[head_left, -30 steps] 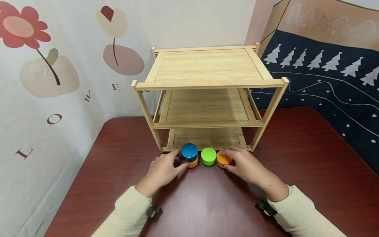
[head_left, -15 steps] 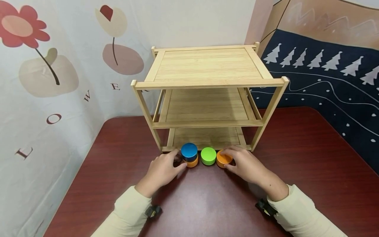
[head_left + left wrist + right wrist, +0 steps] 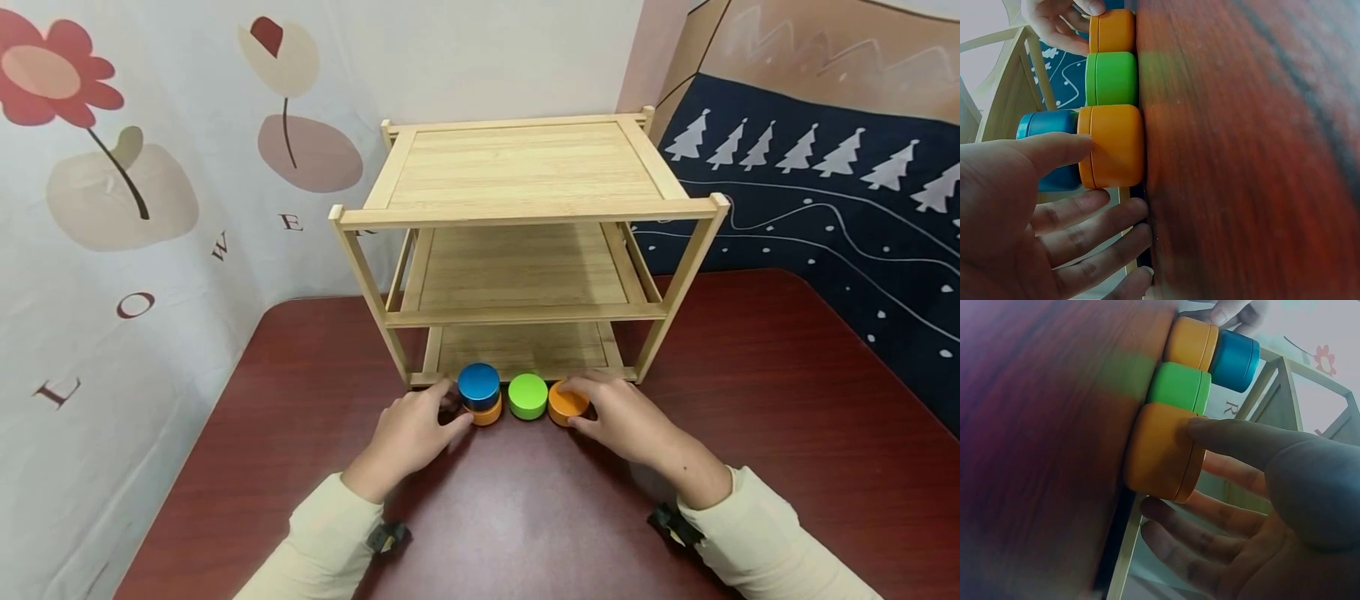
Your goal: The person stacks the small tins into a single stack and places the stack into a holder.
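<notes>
Small round lidded tins stand in a row along the front of the wooden rack. A shiny blue tin (image 3: 479,382) sits on top of an orange tin (image 3: 1119,150) at the left end. My left hand (image 3: 411,429) holds this lower orange tin, thumb on its near side and index finger at its outer side. Beside it is the bright green tin (image 3: 528,395), which neither hand touches. My right hand (image 3: 628,419) grips a second orange tin (image 3: 1160,453) at the right end, thumb against its lid seam and other fingers behind it.
A three-tier light wooden rack (image 3: 525,212) stands right behind the tins on the dark red table (image 3: 495,508). Printed cloth (image 3: 315,75) hangs behind and at the left, with navy cloth (image 3: 810,192) at the right.
</notes>
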Action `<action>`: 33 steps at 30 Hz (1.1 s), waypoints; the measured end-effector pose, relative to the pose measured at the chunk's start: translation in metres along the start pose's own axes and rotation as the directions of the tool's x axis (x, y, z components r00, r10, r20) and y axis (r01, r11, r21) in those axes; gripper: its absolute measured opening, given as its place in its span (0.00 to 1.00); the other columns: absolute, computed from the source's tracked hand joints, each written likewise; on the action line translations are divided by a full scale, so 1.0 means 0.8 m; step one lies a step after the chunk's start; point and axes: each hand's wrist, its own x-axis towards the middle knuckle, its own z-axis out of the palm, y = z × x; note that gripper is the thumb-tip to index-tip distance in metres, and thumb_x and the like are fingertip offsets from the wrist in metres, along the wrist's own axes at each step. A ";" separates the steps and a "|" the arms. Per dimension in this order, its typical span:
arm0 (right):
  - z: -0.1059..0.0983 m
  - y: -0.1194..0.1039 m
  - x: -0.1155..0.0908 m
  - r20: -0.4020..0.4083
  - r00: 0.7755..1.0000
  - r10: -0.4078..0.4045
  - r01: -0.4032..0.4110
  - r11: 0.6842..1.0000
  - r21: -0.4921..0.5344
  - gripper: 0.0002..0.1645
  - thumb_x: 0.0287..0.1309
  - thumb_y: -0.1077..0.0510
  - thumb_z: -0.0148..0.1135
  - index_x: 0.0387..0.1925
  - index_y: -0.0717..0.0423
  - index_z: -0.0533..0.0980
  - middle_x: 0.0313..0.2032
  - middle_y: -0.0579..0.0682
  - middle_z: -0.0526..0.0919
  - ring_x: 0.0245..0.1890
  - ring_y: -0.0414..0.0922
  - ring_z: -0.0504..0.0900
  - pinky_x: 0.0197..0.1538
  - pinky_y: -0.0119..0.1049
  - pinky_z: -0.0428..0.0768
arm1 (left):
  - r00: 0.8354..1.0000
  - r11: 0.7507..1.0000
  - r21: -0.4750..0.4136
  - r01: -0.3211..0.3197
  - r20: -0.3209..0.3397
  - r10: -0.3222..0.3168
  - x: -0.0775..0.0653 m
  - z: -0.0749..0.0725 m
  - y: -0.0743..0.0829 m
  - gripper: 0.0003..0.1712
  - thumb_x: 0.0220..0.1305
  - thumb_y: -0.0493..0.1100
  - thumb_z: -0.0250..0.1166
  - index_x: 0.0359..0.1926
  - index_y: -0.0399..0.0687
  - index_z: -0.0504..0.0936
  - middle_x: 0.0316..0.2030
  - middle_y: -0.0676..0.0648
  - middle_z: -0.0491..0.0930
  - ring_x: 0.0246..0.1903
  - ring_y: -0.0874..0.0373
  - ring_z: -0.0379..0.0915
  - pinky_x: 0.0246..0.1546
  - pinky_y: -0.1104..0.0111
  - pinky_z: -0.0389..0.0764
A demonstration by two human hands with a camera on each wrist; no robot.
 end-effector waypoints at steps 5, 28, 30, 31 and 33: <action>-0.001 -0.002 0.000 0.001 1.000 0.011 -0.011 1.000 -0.007 0.20 0.52 0.62 0.75 0.49 0.55 0.82 0.47 0.51 0.86 0.47 0.48 0.84 0.49 0.45 0.82 | 1.000 1.000 -0.002 0.001 -0.002 -0.001 0.000 0.000 0.000 0.20 0.61 0.56 0.70 0.52 0.56 0.81 0.40 0.56 0.87 0.42 0.51 0.85 0.36 0.50 0.80; -0.012 -0.014 -0.005 -0.063 0.997 -0.038 0.034 0.997 -0.070 0.21 0.50 0.58 0.77 0.47 0.49 0.83 0.48 0.48 0.86 0.48 0.46 0.85 0.48 0.46 0.83 | 1.000 1.000 -0.006 0.004 0.000 -0.004 0.001 0.000 -0.001 0.19 0.61 0.56 0.70 0.50 0.57 0.82 0.40 0.56 0.87 0.43 0.51 0.85 0.36 0.50 0.80; -0.013 -0.016 -0.006 -0.063 0.997 -0.039 0.034 0.997 -0.071 0.21 0.50 0.58 0.76 0.48 0.49 0.83 0.48 0.48 0.86 0.48 0.47 0.85 0.48 0.46 0.83 | 1.000 1.000 -0.006 0.005 -0.001 -0.005 0.001 0.000 -0.001 0.18 0.61 0.56 0.70 0.49 0.57 0.82 0.40 0.56 0.87 0.43 0.51 0.85 0.36 0.50 0.80; -0.014 -0.017 -0.006 -0.062 0.997 -0.040 0.035 0.997 -0.073 0.21 0.50 0.58 0.76 0.48 0.49 0.83 0.48 0.48 0.86 0.48 0.47 0.84 0.48 0.46 0.83 | 1.000 1.000 -0.006 0.005 -0.002 -0.005 0.001 0.000 -0.001 0.18 0.61 0.56 0.70 0.49 0.57 0.82 0.40 0.56 0.87 0.43 0.51 0.85 0.36 0.50 0.80; -0.015 -0.018 -0.007 -0.060 0.997 -0.038 0.033 0.997 -0.074 0.21 0.50 0.58 0.76 0.48 0.49 0.83 0.48 0.48 0.86 0.49 0.47 0.84 0.48 0.47 0.83 | 1.000 1.000 -0.007 0.004 0.000 -0.004 0.001 0.000 -0.001 0.18 0.61 0.56 0.70 0.49 0.57 0.82 0.40 0.56 0.87 0.43 0.51 0.85 0.36 0.50 0.80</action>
